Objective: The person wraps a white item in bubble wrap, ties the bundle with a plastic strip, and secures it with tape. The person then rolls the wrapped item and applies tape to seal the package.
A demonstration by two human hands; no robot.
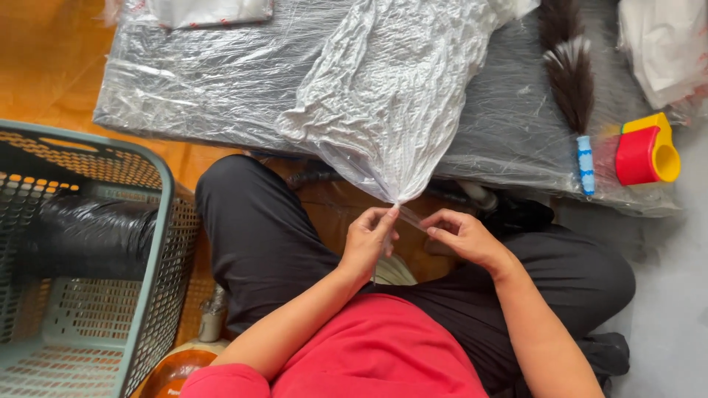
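Note:
A clear plastic bag (391, 88) packed with a white crinkled fabric lies on a plastic-wrapped low table (199, 81), its gathered neck pointing toward me. My left hand (369, 239) pinches the twisted neck of the bag between thumb and fingers. My right hand (461, 236) holds a thin clear strip running from the neck, fingers closed on it. Both hands hover over my lap, above black trousers and a red shirt.
A green perforated laundry basket (158, 243) stands at my left with a black wrapped bundle (88, 236) inside. On the table's right lie a dark feather brush with a blue handle (575, 81) and a red and yellow tape dispenser (649, 151). More white bags (664, 44) lie at the far right.

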